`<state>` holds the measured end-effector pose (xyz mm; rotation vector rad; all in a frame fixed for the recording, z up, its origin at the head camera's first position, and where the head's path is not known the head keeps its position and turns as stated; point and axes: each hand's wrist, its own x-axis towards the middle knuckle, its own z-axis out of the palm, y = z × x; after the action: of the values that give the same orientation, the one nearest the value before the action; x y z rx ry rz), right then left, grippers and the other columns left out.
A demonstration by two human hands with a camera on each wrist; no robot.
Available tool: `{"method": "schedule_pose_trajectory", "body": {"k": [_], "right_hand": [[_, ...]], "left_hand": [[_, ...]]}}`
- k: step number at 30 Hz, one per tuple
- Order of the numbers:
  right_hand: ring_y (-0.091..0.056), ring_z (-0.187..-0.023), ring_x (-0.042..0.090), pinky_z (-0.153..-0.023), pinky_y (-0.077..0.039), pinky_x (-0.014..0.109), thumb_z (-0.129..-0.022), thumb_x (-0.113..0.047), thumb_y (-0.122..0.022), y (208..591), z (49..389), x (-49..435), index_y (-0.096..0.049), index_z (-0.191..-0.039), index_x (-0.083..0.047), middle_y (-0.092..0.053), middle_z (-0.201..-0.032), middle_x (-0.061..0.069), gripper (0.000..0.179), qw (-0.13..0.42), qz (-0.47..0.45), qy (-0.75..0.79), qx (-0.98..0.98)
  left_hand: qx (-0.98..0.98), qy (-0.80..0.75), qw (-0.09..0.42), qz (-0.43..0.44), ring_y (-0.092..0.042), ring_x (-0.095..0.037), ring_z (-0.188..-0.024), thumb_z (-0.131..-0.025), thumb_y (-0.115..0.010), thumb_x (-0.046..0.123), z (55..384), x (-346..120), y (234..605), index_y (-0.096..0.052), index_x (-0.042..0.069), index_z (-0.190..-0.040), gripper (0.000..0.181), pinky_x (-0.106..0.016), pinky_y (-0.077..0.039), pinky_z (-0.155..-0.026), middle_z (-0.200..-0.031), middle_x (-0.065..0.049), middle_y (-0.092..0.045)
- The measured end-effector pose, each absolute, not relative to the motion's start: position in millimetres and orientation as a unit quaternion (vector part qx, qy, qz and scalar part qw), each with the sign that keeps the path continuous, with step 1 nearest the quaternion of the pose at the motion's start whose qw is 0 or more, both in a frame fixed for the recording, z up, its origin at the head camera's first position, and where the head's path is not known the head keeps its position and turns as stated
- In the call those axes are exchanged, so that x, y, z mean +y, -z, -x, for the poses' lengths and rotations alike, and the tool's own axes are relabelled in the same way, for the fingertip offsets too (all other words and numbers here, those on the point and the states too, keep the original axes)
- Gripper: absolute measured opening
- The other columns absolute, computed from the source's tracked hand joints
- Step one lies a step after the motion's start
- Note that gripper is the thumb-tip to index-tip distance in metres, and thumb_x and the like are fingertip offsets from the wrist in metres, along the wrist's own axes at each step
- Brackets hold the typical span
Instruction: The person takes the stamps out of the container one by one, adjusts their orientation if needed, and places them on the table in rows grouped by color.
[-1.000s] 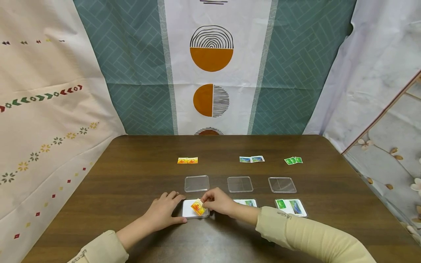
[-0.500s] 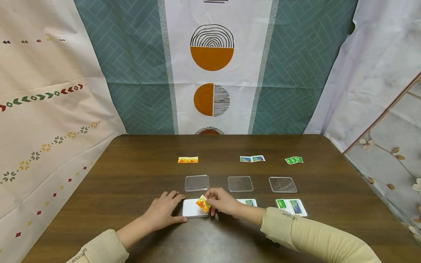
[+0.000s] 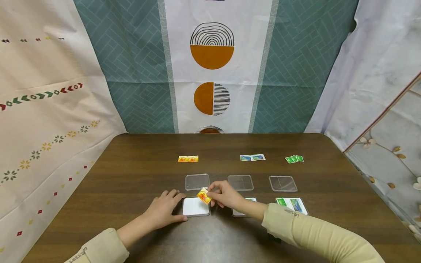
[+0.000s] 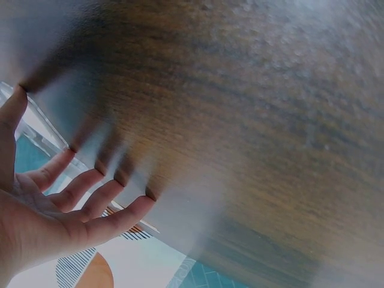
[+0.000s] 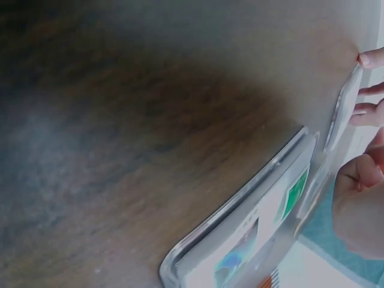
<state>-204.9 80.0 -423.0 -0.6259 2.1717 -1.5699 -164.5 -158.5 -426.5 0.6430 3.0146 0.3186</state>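
In the head view my right hand pinches a small orange-and-yellow stamp between thumb and fingers. The stamp is tilted and overlaps the upper right corner of a shallow clear case with a white insert. At that case's left side lies my left hand, thumb at the near corner and index finger at the far one. In the left wrist view the left hand has its fingers spread, fingertips on the table. The right wrist view shows the right hand at the edge, its pinch hidden.
A second white case, partly behind my right forearm, and a third bear green and blue stamps. Three clear lids lie in a row behind. Farther back are orange stamps, blue stamps and green stamps.
My right hand has moved up and slightly right with the stamp, from over the middle of the white insert to its far right corner. The left hand has stayed in place.
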Motion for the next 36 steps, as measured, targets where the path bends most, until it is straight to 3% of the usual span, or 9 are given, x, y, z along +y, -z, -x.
{"method": "schedule_pose_trajectory", "body": {"k": [15, 26, 36], "right_hand": [[-0.041, -0.042, 0.006, -0.043, -0.037, 0.017, -0.087, 0.003, -0.056, 414, 225, 92, -0.060, -0.097, 0.013, -0.061, -0.068, 0.027, 0.015, 0.134, 0.190, 0.547, 0.804], [-0.044, -0.050, 0.008, -0.048, -0.040, 0.018, -0.087, -0.002, -0.061, 403, 244, 96, -0.066, -0.090, 0.010, -0.061, -0.074, 0.013, 0.013, 0.101, 0.175, 0.498, 0.843], [-0.051, -0.060, 0.010, -0.058, -0.052, 0.031, -0.087, -0.001, -0.062, 390, 263, 97, -0.067, -0.092, 0.008, -0.066, -0.083, 0.019, 0.012, 0.085, 0.196, 0.456, 0.864]], "left_hand": [[0.971, -0.106, 0.011, -0.215, -0.055, -0.037, -0.105, -0.071, -0.076, 0.051, 165, -159, 424, -0.057, 0.010, -0.122, 0.068, -0.057, -0.048, -0.075, -0.120, -0.015, -0.058], [0.971, -0.111, 0.020, -0.212, -0.054, -0.038, -0.107, -0.071, -0.076, 0.050, 163, -159, 424, -0.057, 0.010, -0.123, 0.068, -0.057, -0.048, -0.076, -0.121, -0.015, -0.058], [0.970, -0.111, 0.018, -0.215, -0.054, -0.039, -0.108, -0.073, -0.075, 0.050, 163, -160, 424, -0.057, 0.009, -0.124, 0.068, -0.057, -0.048, -0.077, -0.123, -0.017, -0.057]]}}
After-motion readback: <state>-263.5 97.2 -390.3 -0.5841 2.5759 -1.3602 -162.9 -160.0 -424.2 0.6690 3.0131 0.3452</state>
